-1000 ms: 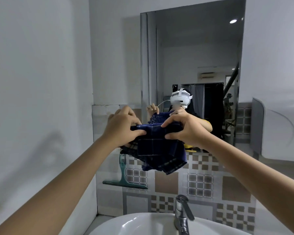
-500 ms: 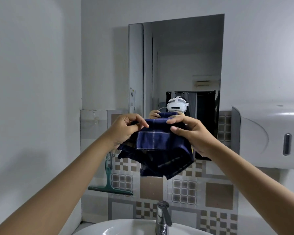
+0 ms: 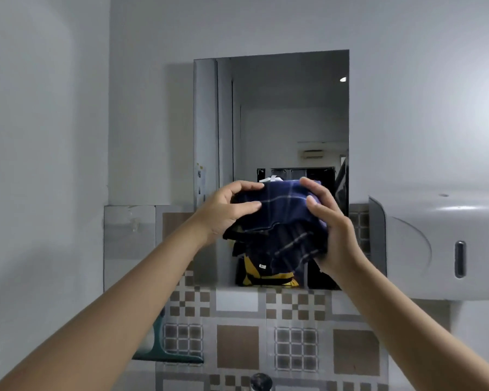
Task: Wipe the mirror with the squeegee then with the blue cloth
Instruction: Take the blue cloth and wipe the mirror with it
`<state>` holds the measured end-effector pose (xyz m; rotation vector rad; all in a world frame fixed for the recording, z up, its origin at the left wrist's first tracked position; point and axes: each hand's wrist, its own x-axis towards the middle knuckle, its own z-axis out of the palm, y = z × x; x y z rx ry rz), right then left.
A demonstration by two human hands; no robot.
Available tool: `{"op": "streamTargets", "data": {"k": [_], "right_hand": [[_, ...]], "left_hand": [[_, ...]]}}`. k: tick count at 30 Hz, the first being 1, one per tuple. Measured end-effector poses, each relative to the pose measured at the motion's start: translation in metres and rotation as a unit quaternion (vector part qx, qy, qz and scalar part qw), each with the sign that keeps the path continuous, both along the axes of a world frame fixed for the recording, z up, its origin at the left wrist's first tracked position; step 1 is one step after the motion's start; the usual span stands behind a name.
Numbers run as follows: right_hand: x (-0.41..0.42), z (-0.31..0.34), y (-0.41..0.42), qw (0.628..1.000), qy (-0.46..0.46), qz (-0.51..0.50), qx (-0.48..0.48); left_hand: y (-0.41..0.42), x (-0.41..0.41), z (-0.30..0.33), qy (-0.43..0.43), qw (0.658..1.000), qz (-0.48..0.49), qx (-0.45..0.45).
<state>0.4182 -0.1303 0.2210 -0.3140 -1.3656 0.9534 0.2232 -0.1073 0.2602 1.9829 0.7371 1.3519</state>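
Blue checked cloth (image 3: 277, 221), bunched into a loose wad, sits between our two hands in front of the lower part of the mirror (image 3: 288, 114). We cannot tell whether the fabric is touching the glass yet or just held close before it. Our left hand (image 3: 223, 210) grips the wad's left side, thumb along the top edge and fingers curled onto the front. Our right hand (image 3: 331, 230) cups the right side, fingers bent over the top and the palm under the hanging folds.

Down at the left, the green squeegee (image 3: 164, 351) rests against the tiled wall (image 3: 237, 345), well apart from both hands, partly hidden behind our left forearm. With the squeegee set aside and the cloth in hand, we judge that the squeegee pass is done and that the cloth pass is about to begin or has barely begun. What remains, as far as we can see, is wiping the whole pane with the cloth.

A white wall dispenser (image 3: 441, 244) hangs just right of the mirror, and the top of a tap (image 3: 261, 382) shows at the bottom edge.
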Motion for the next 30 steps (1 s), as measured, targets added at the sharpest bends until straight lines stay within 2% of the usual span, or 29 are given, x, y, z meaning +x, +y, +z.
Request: {"op": "streamTargets", "data": {"k": [3, 6, 8, 10, 12, 14, 18, 21, 23, 25, 30], "right_hand": [[-0.004, 0.032, 0.014, 0.988, -0.001, -0.127, 0.083], [0.001, 0.079, 0.031, 0.933, -0.050, -0.294, 0.200], [0.013, 0.117, 0.047, 0.866, -0.108, -0.414, 0.259], [0.029, 0.156, 0.066, 0.781, -0.174, -0.525, 0.290], [0.046, 0.193, 0.084, 0.699, -0.229, -0.609, 0.297], [0.058, 0.230, 0.100, 0.646, -0.275, -0.656, 0.278], [0.077, 0.283, 0.132, 0.603, -0.335, -0.693, 0.207], [0.083, 0.300, 0.162, 0.580, -0.362, -0.715, 0.146], [0.078, 0.305, 0.181, 0.573, -0.362, -0.725, 0.120], [0.066, 0.307, 0.196, 0.569, -0.346, -0.737, 0.117], [0.018, 0.308, 0.215, 0.550, -0.332, -0.750, 0.156]], "left_hand": [[0.012, -0.002, 0.021, 0.100, 0.988, 0.084, 0.088], [0.035, -0.022, 0.042, 0.149, 0.961, 0.192, 0.132], [0.056, -0.039, 0.054, 0.197, 0.929, 0.271, 0.160], [0.079, -0.057, 0.065, 0.247, 0.892, 0.333, 0.179], [0.101, -0.073, 0.073, 0.285, 0.867, 0.371, 0.170], [0.120, -0.088, 0.079, 0.326, 0.838, 0.398, 0.181], [0.149, -0.107, 0.084, 0.403, 0.771, 0.448, 0.205], [0.171, -0.114, 0.080, 0.427, 0.750, 0.454, 0.225], [0.184, -0.118, 0.076, 0.417, 0.760, 0.443, 0.229], [0.192, -0.123, 0.073, 0.391, 0.785, 0.423, 0.229], [0.204, -0.131, 0.070, 0.362, 0.811, 0.392, 0.241]]}}
